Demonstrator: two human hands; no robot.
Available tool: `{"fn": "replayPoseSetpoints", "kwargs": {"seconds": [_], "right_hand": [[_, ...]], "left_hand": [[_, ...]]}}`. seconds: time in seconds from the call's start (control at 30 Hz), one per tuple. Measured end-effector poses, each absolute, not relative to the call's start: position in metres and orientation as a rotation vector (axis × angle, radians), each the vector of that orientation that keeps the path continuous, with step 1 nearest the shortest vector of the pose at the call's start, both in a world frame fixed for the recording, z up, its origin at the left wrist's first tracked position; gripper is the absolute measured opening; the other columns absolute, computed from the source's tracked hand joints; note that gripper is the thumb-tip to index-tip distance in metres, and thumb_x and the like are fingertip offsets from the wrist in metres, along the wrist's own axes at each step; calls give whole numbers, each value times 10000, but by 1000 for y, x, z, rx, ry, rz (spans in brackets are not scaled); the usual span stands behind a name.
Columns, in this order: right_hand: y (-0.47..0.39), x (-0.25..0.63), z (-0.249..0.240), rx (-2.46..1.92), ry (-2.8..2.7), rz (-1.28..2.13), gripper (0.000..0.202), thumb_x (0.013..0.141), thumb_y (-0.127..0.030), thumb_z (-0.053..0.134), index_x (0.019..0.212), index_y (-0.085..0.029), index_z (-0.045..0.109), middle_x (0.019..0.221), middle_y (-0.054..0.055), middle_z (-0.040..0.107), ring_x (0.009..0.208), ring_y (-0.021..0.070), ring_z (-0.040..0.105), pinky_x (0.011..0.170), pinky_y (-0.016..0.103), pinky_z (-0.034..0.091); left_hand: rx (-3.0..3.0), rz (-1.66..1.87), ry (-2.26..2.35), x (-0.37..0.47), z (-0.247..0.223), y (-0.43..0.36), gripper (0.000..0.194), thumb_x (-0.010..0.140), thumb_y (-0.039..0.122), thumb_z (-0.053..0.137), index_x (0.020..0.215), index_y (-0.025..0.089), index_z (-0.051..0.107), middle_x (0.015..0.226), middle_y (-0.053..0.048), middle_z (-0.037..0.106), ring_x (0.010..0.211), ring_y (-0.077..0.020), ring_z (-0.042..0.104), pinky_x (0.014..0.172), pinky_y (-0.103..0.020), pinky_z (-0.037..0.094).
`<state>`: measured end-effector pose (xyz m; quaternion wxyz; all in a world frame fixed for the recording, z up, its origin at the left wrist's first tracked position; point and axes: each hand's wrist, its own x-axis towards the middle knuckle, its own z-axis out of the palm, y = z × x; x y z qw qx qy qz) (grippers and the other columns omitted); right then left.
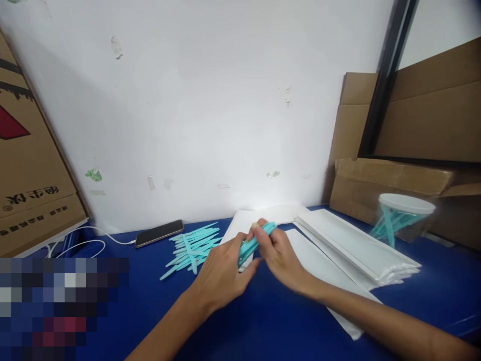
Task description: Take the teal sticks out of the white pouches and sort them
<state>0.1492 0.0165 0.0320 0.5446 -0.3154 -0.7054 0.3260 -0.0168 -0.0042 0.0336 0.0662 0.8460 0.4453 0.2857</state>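
A bundle of slim turquoise plastic sticks (pixel 247 249) is held between my two hands, above the blue table. My left hand (pixel 222 264) curls round its lower left end, the thumb reaching underneath. Pinching the upper right end is my right hand (pixel 281 254), fingers closed on the sticks. Just left of my left hand lies a loose pile of the same turquoise sticks (pixel 191 245), crossing one another. Their exact kind is too small to tell. White paper-like sheets (pixel 240 223) lie behind and under my hands, partly covered by them.
A stack of flat white packets (pixel 349 240) lies to the right. Beyond it stands a clear container with a white lid (pixel 408 203) and turquoise sticks inside. A phone (pixel 160 233) with a white cable rests at left. Cardboard boxes (pixel 33 165) flank both sides; a white wall (pixel 210 100) rises behind.
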Motion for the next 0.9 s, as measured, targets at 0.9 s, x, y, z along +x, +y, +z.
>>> {"fn": "replayPoseSetpoints", "kwargs": {"seconds": [0.9], "right_hand": [[58,170,39,-798,-1305,784,448,952,-612,450,748,-218,515,481,-78,289,404,92,291,389,211,240]], "left_hand": [[2939,320,1246,-16,16,-3,131,942,227,492,957,192,617,994,-64,639,989,-250,590,779,-375,514]]}}
